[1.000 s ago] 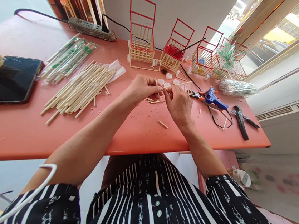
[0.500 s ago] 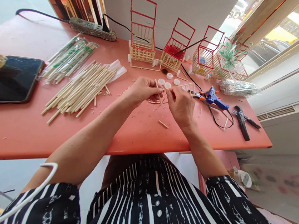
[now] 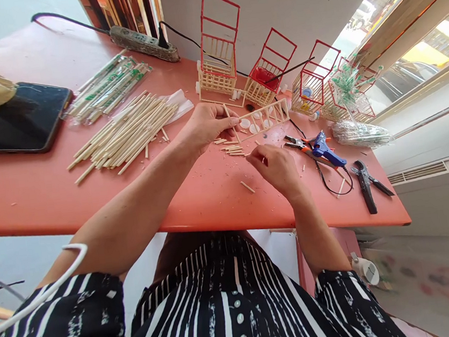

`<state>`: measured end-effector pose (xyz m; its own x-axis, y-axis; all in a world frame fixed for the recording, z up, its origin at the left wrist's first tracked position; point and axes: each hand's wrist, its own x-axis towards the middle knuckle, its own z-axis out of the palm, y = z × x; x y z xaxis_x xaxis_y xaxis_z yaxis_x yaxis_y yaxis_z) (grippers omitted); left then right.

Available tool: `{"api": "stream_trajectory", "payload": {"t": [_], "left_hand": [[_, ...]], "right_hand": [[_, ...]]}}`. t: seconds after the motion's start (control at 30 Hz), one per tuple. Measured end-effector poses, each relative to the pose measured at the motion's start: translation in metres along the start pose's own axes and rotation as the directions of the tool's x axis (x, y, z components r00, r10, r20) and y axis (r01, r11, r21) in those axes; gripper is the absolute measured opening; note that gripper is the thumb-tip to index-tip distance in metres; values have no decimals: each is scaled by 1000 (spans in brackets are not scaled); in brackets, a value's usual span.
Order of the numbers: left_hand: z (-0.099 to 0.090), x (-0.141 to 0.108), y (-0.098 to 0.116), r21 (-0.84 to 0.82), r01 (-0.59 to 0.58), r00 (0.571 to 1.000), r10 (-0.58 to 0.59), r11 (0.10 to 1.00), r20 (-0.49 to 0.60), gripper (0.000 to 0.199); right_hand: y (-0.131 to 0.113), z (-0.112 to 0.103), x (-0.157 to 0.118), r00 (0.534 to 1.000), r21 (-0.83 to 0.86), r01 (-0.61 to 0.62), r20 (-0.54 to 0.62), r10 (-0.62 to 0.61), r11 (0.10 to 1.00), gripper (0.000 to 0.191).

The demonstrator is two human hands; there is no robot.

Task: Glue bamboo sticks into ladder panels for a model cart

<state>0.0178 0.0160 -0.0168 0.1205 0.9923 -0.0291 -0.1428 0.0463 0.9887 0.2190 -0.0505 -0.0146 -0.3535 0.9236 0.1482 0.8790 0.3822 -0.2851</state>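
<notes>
My left hand [image 3: 209, 127] is closed on one end of a ladder-like frame of thin wooden sticks [image 3: 262, 122], pinching it between thumb and fingers. The frame is held above the table and extends to the right, with several crosspieces between its two rails. Below it lies a small pile of short cut sticks [image 3: 234, 150]. My right hand [image 3: 275, 165] is apart from the frame, its fingertips bent together at the right end of that pile. Whether a stick is between those fingertips is too small to make out. White round caps [image 3: 254, 128] lie behind the frame.
Long wooden sticks [image 3: 123, 136] and bagged sticks [image 3: 110, 89] lie left, near a black tablet [image 3: 22, 121]. Red-topped stick chairs [image 3: 218, 44] stand along the wall. A blue glue gun [image 3: 325, 149], its cable, and black-handled cutters [image 3: 366, 185] are at right.
My right hand has let go of the stick frame and moved down and toward me to the short sticks. The frame, still in my left hand, has turned so its crosspieces show.
</notes>
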Motion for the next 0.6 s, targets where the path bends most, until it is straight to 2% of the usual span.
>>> {"api": "stream_trajectory", "payload": {"t": [0.07, 0.13, 0.27, 0.33, 0.47, 0.53, 0.6], "left_hand": [[-1, 0, 0, -4, 2, 1000, -2, 1000, -5, 11], [-1, 0, 0, -2, 4, 1000, -4, 1000, -1, 12], [1, -1, 0, -8, 8, 1000, -7, 1000, 23, 12], [2, -1, 0, -17, 16, 999, -16, 1000, 38, 12], [4, -1, -1, -35, 38, 997, -36, 999, 62, 10], [5, -2, -1, -42, 48, 996, -44, 998, 76, 11], [6, -3, -1, -50, 60, 995, -55, 997, 88, 12]], "right_hand": [[-6, -5, -9, 983, -14, -2, 183, 4, 1000, 14], [-16, -9, -18, 948, -68, -2, 316, 24, 998, 12], [-36, -12, -26, 914, -243, 25, 400, 77, 970, 14], [-40, -10, -25, 907, -251, 56, 417, 55, 966, 16], [-30, -8, -18, 933, -132, 2, 356, 45, 991, 9], [-21, -8, -15, 967, -29, -47, 250, 53, 998, 9], [-14, -9, -10, 995, 54, -65, 84, 60, 996, 12]]}}
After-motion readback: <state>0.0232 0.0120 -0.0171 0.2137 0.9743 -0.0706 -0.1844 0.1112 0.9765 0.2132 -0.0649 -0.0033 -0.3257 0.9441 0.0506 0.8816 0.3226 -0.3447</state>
